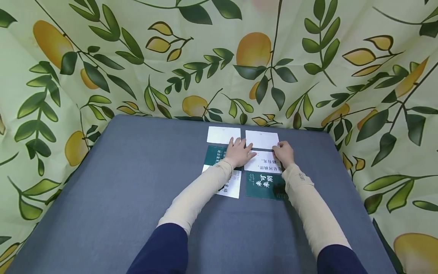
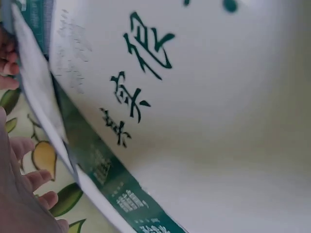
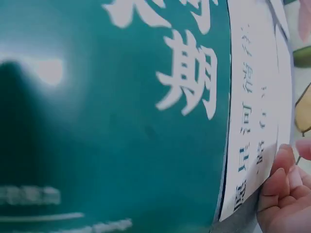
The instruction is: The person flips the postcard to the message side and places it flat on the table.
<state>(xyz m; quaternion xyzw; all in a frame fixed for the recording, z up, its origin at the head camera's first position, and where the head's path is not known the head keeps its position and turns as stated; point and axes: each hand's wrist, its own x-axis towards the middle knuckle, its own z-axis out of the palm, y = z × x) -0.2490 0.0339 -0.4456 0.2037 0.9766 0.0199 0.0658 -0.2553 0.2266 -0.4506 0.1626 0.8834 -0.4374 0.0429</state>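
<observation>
Grey table (image 1: 119,198), six cards, left hand (image 1: 238,152) flat, right hand (image 1: 284,153) beside

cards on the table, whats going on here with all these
A person is laying out cards in a grid of two columns on a grey table. Their left hand lies flat with fingers spread over a green card in the middle row. Their right hand touches the right edge of the white card beside it. Two blank white cards lie in the far row, and a white card with writing and a green card with white writing lie in the near row.
</observation>
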